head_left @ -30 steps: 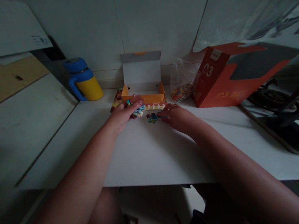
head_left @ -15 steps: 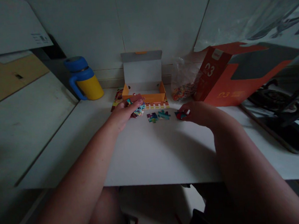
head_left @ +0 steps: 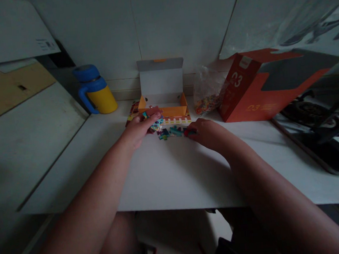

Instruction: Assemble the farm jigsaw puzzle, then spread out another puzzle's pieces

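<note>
My left hand (head_left: 139, 130) is closed around a bunch of jigsaw puzzle pieces (head_left: 157, 124), pink and light blue ones among them, held just in front of the yellow box. On the white table, a dark purple and green puzzle piece (head_left: 163, 134) and a teal puzzle piece (head_left: 175, 131) lie side by side to the right of that hand. My right hand (head_left: 202, 130) has its fingers shut on a red and dark puzzle piece (head_left: 190, 131) at the table surface, right beside the teal one. The fingers partly cover this piece.
Behind the hands stands an open yellow box (head_left: 174, 111) on a colourful printed sheet (head_left: 131, 113). A clear bag of small pieces (head_left: 207, 100) leans by a large orange box (head_left: 251, 93). At the left stands a blue and yellow flask (head_left: 99, 91); a black tray (head_left: 329, 145) lies far right.
My right hand has moved left with the red piece, up to the teal one. The pieces on the table have shifted a little left. My left hand stays almost in place.
</note>
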Motion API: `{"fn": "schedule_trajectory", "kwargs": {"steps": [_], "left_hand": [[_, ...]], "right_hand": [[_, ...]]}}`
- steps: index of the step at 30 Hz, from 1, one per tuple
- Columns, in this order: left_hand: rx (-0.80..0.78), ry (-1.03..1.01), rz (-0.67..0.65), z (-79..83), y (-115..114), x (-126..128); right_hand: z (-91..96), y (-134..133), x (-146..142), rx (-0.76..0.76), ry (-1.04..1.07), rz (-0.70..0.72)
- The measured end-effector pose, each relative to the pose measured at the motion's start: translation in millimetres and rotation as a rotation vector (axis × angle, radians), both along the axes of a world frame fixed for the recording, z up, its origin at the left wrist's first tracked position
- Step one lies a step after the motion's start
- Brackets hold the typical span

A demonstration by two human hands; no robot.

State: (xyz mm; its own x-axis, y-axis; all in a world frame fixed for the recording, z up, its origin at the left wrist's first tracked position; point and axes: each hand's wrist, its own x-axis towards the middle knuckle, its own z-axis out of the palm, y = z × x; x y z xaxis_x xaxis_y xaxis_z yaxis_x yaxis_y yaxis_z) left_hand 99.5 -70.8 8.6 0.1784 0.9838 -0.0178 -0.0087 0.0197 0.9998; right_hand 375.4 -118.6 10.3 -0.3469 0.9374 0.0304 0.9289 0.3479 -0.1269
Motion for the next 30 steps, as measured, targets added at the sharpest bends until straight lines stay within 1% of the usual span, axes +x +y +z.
{"fn": "schedule_trajectory", "kwargs": {"steps": [5, 8, 10, 12, 14, 17, 21, 25, 30], "left_hand": [[0.0, -0.031, 0.002, -0.1, -0.8, 1.1], [0.001, -0.038, -0.014, -0.6, -3.2, 3.7], [-0.003, -0.035, -0.032, -0.7, -6.1, 6.2], [-0.02, -0.014, -0.059, -0.5, -9.8, 8.8], [-0.042, 0.018, -0.095, 0.0, -13.8, 11.2], [-0.043, 0.051, -0.164, 1.4, -20.1, 14.6], [-0.059, 0.088, -0.266, 4.0, -26.9, 19.0], [-0.069, 0.075, -0.292, 4.8, -28.2, 21.0], [-0.078, 0.034, -0.31, 3.0, -27.2, 21.8]], "right_hand": [[-1.1, -3.1, -2.5, -0.007, 0.013, -0.027], [1.5, -6.2, -5.1, 0.044, 0.082, -0.043], [4.7, -8.7, -9.6, 0.124, 0.225, -0.029], [8.1, -11.7, -16.4, 0.202, 0.424, 0.027], [10.2, -14.7, -24.9, 0.216, 0.646, 0.077], [8.0, -16.8, -37.1, 0.093, 0.957, 0.067], [-0.5, -13.1, -44.3, -0.104, 1.253, 0.028], [-2.1, -9.7, -42.4, -0.253, 1.408, -0.025], [1.3, -11.2, -43.7, -0.345, 1.52, -0.088]]}}
